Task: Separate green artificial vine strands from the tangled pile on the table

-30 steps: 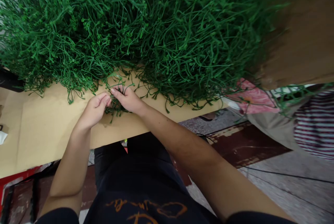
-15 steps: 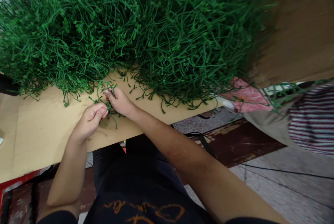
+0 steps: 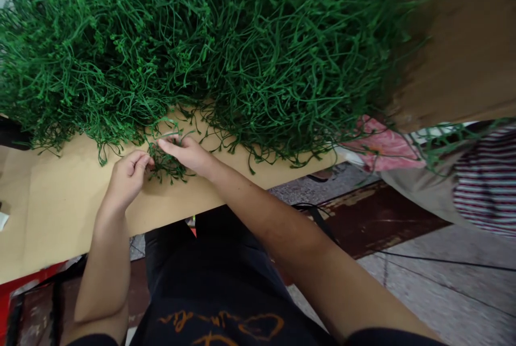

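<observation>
A small green artificial plant sprig [image 3: 171, 168], with thin curling stems and budded tips, is between my hands just above the tabletop. My left hand [image 3: 128, 175] is closed in a pinch at the sprig's left edge, its fingertips against the green stems. From the right, my right hand [image 3: 189, 155] grips the sprig's upper part between thumb and fingers; the curled fingers are partly hidden. Beyond both hands rises a large heap of similar green sprigs [image 3: 282, 56], with loose stem ends hanging down onto the table.
The tan tabletop [image 3: 60, 190] has its front edge close to my body. A brown cardboard panel [image 3: 463, 50] stands at the right, near a pink patterned item [image 3: 382, 147]. Another person's striped clothing [image 3: 487, 185] shows at far right. A dark cable [image 3: 435, 264] crosses the floor.
My hands have moved apart slightly, the left one leftward and a little up, the right one a little rightward. My right thumb is straighter, and more of the sprig shows between them.
</observation>
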The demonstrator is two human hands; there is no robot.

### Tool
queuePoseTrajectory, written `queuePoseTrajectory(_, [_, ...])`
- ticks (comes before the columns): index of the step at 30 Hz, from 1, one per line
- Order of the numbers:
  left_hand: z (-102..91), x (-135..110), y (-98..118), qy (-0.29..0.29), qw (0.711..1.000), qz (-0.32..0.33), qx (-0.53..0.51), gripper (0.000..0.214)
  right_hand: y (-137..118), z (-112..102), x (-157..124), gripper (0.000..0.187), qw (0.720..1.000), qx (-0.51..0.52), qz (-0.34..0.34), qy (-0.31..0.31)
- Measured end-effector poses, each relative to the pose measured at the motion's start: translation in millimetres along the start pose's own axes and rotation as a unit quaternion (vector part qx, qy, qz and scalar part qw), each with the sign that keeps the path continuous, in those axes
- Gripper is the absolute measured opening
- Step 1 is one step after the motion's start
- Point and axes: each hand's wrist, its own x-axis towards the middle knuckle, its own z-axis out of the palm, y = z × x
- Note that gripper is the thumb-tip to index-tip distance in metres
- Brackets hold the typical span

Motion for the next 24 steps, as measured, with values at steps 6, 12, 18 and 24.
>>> queuePoseTrajectory(6, [0.4, -3, 0, 0.073, 0.986, 0.094, 0.117, 0.023, 2, -5, -6, 0.013, 0.991, -0.108, -0.031, -0.077])
queuePoseTrajectory(12, [1.3, -8, 4, 0.189, 0.958, 0.127, 0.175, 0.022, 2, -3, -7, 0.021, 0.989, -0.131, -0.052, -0.038])
queuePoseTrajectory(18, [9.6, -16, 16, 0.189, 0.954, 0.156, 0.174, 0.018, 1, -4, -7, 0.026, 0.991, -0.119, -0.06, -0.017])
queuePoseTrajectory(24, [16.1, -18, 19, 0.119, 0.971, 0.113, 0.172, 0.023, 2, 0, -7, 0.029, 0.997, -0.068, -0.046, -0.002])
